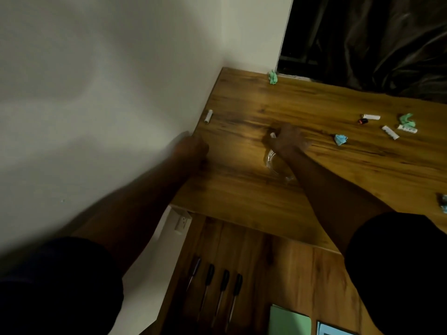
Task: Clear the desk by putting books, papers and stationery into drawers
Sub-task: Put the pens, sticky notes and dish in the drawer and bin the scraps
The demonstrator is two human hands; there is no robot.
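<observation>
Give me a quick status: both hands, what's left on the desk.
Left hand fisted at desk edge by the wall. Right hand on a small white item, blurred, grip unclear. Crumpled papers and white tubes remain right. Pens in open drawer.

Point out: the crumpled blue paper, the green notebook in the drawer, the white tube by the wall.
crumpled blue paper [340, 139], head view, centre of the wad.
green notebook [289, 321], head view, middle of its cover.
white tube [209, 116], head view, mid-body.

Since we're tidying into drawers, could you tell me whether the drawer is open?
Open: the drawer sits pulled out below the desk edge, pens showing inside.
</observation>
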